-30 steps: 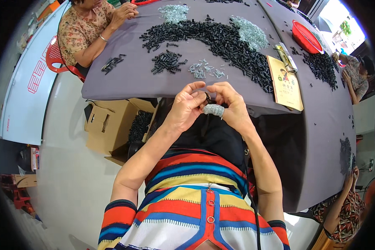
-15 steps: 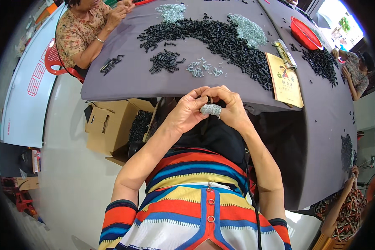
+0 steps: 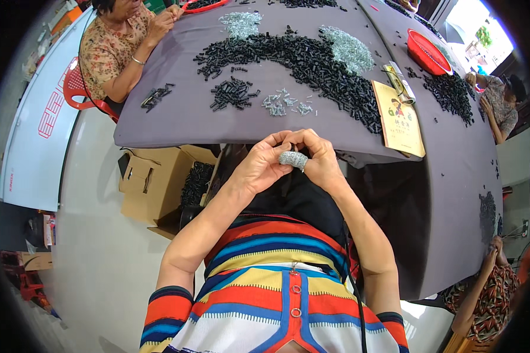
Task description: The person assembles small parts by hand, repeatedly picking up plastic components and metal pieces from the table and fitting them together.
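My two hands meet fingertip to fingertip just off the table's near edge, above my lap. My left hand (image 3: 260, 167) is closed, its thumb and fingers pinching toward the right. My right hand (image 3: 320, 160) is closed too, with curled fingers; its thumb wears a grey, silvery wrap (image 3: 293, 159). Between the fingertips a bit of a small dark piece (image 3: 292, 146) shows, mostly hidden. Nearest on the table (image 3: 188, 126) lie a small pile of silvery pieces (image 3: 275, 103), a pile of black tube-like pieces (image 3: 232, 93) and a few longer dark pieces (image 3: 155, 97).
A long heap of black pieces (image 3: 300, 59) crosses the table beside silvery heaps (image 3: 347, 48). A yellow booklet (image 3: 397, 120) and glasses (image 3: 399, 82) lie right; a red basket (image 3: 428, 53) stands beyond. An open cardboard box (image 3: 153, 182) sits below left. Co-workers (image 3: 115, 53) sit around.
My hands have shifted slightly down and left in the picture, still pinched together. The whole view has moved a little. The piles look the same.
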The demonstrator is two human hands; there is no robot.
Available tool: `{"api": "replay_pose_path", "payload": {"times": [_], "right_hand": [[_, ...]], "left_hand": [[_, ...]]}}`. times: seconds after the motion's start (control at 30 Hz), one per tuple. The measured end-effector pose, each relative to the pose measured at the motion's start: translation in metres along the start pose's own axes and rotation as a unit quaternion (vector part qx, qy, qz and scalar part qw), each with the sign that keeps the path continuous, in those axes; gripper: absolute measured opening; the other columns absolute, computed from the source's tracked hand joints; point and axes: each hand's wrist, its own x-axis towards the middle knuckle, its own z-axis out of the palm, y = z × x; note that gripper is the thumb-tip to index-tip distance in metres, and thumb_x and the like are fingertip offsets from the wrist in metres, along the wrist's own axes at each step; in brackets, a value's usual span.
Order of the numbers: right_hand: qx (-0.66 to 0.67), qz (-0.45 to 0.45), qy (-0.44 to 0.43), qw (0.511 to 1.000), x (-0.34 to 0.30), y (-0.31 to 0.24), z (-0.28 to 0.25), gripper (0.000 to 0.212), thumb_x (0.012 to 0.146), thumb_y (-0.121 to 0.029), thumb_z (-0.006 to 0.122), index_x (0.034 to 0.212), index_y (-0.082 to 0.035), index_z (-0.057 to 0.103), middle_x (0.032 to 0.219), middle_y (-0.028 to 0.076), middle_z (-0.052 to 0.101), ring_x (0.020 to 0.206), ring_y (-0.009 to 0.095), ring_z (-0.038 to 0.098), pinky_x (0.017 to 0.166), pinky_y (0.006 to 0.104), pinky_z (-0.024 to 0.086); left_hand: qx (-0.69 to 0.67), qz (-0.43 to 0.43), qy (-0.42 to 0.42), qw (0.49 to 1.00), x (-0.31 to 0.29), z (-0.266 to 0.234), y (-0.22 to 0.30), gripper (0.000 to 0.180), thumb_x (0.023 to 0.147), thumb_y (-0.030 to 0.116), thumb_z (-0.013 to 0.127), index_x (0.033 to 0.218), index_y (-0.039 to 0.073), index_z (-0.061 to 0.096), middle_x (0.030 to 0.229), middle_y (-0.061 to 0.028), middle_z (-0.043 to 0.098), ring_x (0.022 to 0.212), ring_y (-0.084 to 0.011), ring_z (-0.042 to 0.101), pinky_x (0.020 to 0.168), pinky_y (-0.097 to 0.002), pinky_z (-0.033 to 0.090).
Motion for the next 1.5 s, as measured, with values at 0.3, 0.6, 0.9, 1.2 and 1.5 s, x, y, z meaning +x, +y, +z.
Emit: {"api": "replay_pose_path", "payload": {"times": [0.3, 0.6, 0.9, 1.2, 1.5], "right_hand": [[-0.057, 0.073, 0.086, 0.992, 0.017, 0.033, -0.038, 0.018, 0.077, -0.003, 0.064, 0.095, 0.0, 0.064, 0.077, 0.01, 0.065, 0.065, 0.015, 0.058, 0.061, 0.0297, 0.046], [-0.303, 0.002, 0.099, 0.948, 0.052, 0.056, -0.045, 0.027, 0.07, 0.001, 0.053, 0.094, -0.005, 0.066, 0.093, 0.015, 0.063, 0.087, 0.035, 0.061, 0.077, 0.0415, 0.048], [-0.362, 0.078, 0.028, 0.928, 0.056, 0.047, -0.046, 0.015, 0.073, -0.001, 0.055, 0.088, -0.006, 0.055, 0.09, 0.016, 0.061, 0.087, 0.038, 0.059, 0.072, 0.0449, 0.045], [-0.181, 0.062, 0.114, 0.975, 0.043, 0.059, -0.048, 0.007, 0.082, -0.002, 0.054, 0.089, -0.002, 0.054, 0.077, 0.016, 0.061, 0.071, 0.029, 0.058, 0.066, 0.0353, 0.045], [-0.14, 0.06, 0.145, 0.978, 0.028, 0.043, -0.042, 0.013, 0.078, 0.006, 0.05, 0.088, 0.0, 0.054, 0.073, 0.013, 0.06, 0.068, 0.023, 0.057, 0.065, 0.0321, 0.045]], "left_hand": [[-0.111, 0.074, 0.072, 0.988, -0.008, -0.003, 0.052, 0.017, 0.083, 0.006, 0.054, 0.098, 0.002, 0.06, 0.079, -0.0096, 0.059, 0.064, -0.0183, 0.053, 0.056, -0.0287, 0.043], [0.13, 0.202, 0.232, 0.943, -0.083, -0.047, 0.101, 0.015, 0.088, 0.005, 0.047, 0.098, -0.001, 0.056, 0.079, -0.007, 0.054, 0.062, -0.0142, 0.049, 0.053, -0.0264, 0.04], [0.451, 0.146, 0.467, 0.747, -0.124, -0.192, 0.085, 0.021, 0.083, 0.005, 0.046, 0.098, 0.0, 0.061, 0.078, -0.0092, 0.06, 0.064, -0.0174, 0.059, 0.057, -0.0273, 0.049], [0.667, 0.145, 0.339, 0.647, -0.107, -0.152, 0.08, 0.017, 0.082, 0.008, 0.052, 0.09, -0.001, 0.065, 0.068, -0.0081, 0.063, 0.065, -0.0168, 0.059, 0.063, -0.0295, 0.046], [0.673, 0.271, 0.341, 0.598, -0.062, -0.053, 0.1, 0.011, 0.08, 0.009, 0.057, 0.082, -0.001, 0.062, 0.06, -0.0056, 0.057, 0.055, -0.0101, 0.051, 0.054, -0.0268, 0.043]]}}
